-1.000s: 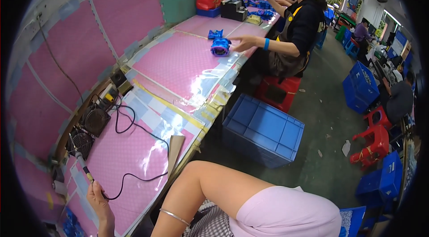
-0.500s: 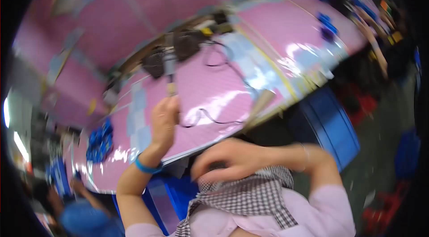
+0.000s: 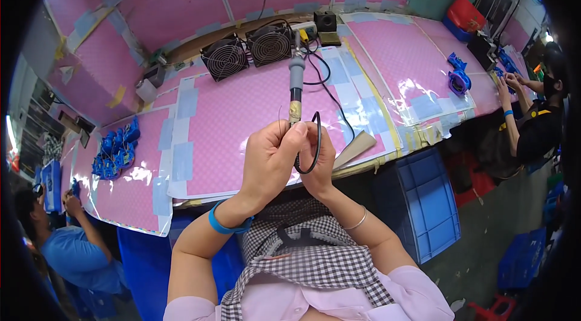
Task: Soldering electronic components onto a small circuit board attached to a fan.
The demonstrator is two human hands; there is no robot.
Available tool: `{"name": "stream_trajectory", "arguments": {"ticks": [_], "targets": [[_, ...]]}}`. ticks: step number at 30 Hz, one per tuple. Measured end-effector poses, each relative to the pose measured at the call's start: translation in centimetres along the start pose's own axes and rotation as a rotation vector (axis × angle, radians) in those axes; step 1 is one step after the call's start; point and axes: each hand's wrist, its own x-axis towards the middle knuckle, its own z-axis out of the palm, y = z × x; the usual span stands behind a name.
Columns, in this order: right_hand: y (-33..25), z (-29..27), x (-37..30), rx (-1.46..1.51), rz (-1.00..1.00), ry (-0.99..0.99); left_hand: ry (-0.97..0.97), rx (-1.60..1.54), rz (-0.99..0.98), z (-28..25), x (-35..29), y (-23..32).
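Centrally: one soldering iron [image 3: 296, 79], tip pointing away over the pink-covered workbench [image 3: 221, 133], taped handle pinched in left hand [image 3: 272, 157]. Right hand [image 3: 318, 160]: alongside, at the looped black cord [image 3: 319, 133]; exact hold cannot be told. Beyond: two black fans [image 3: 270, 46].

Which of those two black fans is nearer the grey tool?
The right-hand fan. The left-hand fan stands on its other side, farther from the soldering iron.
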Motion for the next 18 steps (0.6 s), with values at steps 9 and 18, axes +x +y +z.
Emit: {"name": "stream_trajectory", "arguments": {"ticks": [9, 18], "targets": [[-1.2, -2.1, 4.4, 0.133, -0.032, 0.133, -0.187, -0.159, -0.298, 1.9, 1.1, 0.1], [-1.9, -8.7, 6.9, -0.368, -0.302, 0.318, -0.195, -0.083, -0.200, 3.9, 0.8, -1.6]]}}
